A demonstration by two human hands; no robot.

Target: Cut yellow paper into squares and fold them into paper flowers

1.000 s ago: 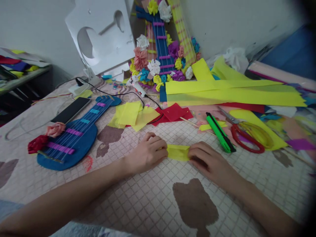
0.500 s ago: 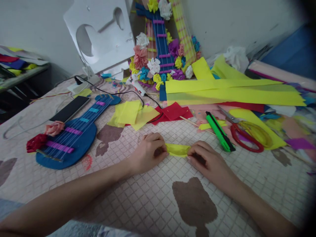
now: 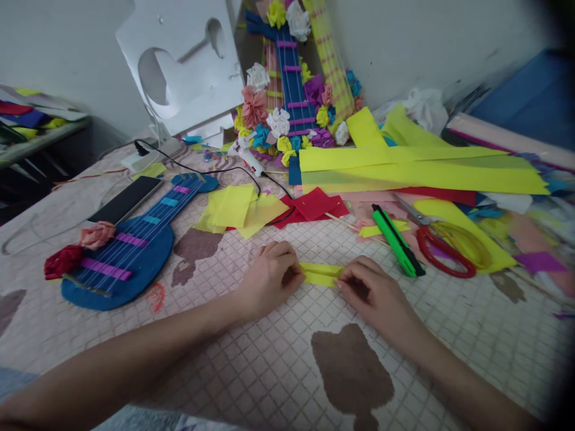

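A small folded piece of yellow crepe paper (image 3: pixel 320 274) stretches flat between my two hands, just above or on the patterned cloth. My left hand (image 3: pixel 273 272) pinches its left end between thumb and fingers. At the right end, my right hand (image 3: pixel 371 284) pinches it the same way. Beyond my hands lie yellow paper squares (image 3: pixel 236 206) in a loose stack, with red paper squares (image 3: pixel 317 205) beside them. A wooden stick (image 3: pixel 342 221) rests partly by the red squares.
Right of my hands lie a green utility knife (image 3: pixel 396 240) and red-handled scissors (image 3: pixel 444 251). Long yellow paper strips (image 3: pixel 417 173) are behind. At left sit a blue toy guitar (image 3: pixel 135 245) and a phone (image 3: pixel 126 199). A white glue gun (image 3: pixel 247 155) and its cord lie at the back.
The yellow paper between my hands looks flatter and narrower, with a crease running along it. Both hands keep their pinch and have barely moved. The view has shifted slightly.
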